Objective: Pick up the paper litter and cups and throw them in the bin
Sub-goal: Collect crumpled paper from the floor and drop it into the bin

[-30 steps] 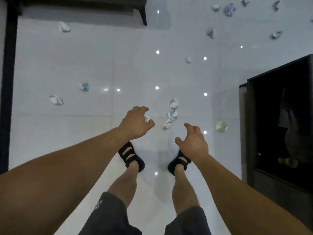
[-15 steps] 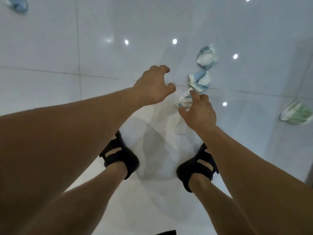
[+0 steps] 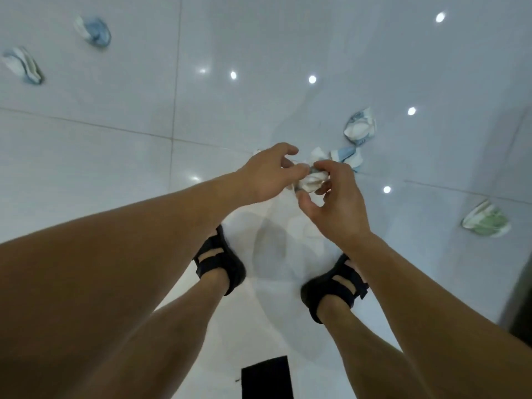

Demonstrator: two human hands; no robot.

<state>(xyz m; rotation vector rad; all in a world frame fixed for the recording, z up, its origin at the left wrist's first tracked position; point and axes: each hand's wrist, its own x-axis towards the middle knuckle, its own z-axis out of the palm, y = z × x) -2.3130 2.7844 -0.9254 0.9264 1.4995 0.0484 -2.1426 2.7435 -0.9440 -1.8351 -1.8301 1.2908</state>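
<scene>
Our left hand (image 3: 267, 174) and right hand (image 3: 334, 203) close together, both pinching one crumpled paper (image 3: 312, 181) above the floor (image 3: 115, 168), just ahead of our sandals (image 3: 234, 272), more crushed cups (image 3: 359, 129) lying beyond the sandals

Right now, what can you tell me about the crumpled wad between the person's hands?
The crumpled paper wad is white with greyish creases, squashed into a small uneven lump of thin, soft-looking paper. The left hand and right hand both pinch it, their curled fingers hiding part of it. A blue-and-white scrap lies just beyond it; whether the wad is off the floor is unclear.
</scene>
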